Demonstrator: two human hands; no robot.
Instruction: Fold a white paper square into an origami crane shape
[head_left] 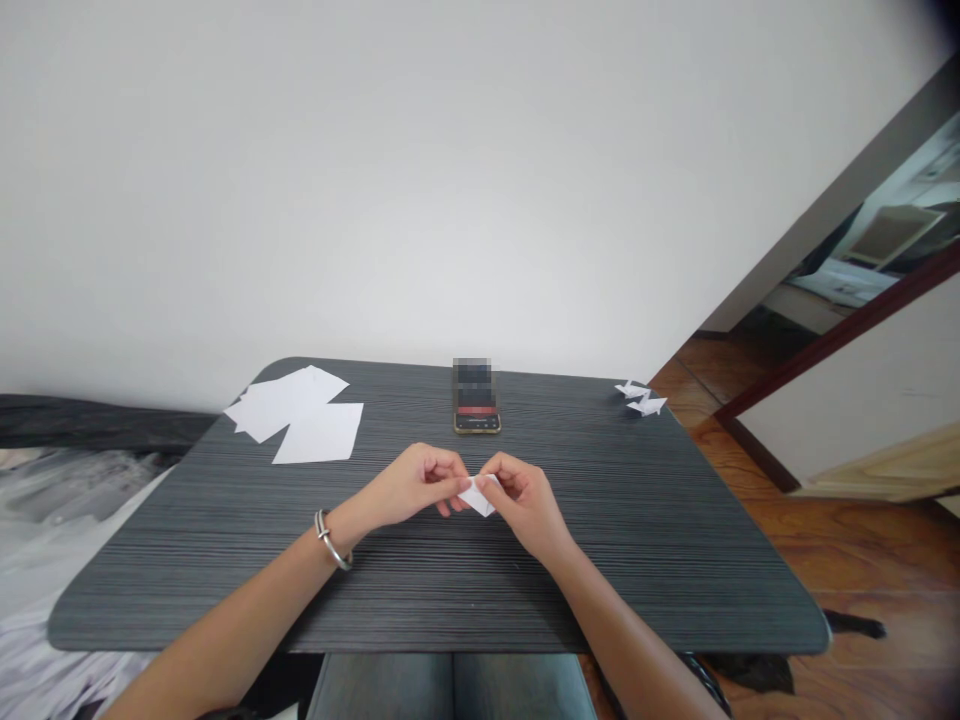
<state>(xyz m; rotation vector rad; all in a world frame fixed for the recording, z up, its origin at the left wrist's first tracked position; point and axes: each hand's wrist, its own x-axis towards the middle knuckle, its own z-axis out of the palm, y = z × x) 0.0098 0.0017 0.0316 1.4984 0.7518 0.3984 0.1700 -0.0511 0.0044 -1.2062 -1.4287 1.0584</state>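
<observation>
Dark grey wood-grain worktop [600, 540] before a white wall [450, 180], reddish-brown wooden floor [847, 530] to the right. Left hand [412, 485], with a silver wrist bangle [331, 540], and right hand [525, 505] meet at centre, both closed in a pinch on a small folded white paper piece [478, 496] held between them. Loose white paper sheets [296, 415] lie beyond the left hand; a gold-edged smartphone [476, 400], partly blurred, lies directly beyond both hands; small white folded paper figures [641, 397] lie beyond the right hand, near the worktop's far corner.

paper sheets [296, 415] beyond left hand [411, 485], phone [476, 395] ahead
</observation>
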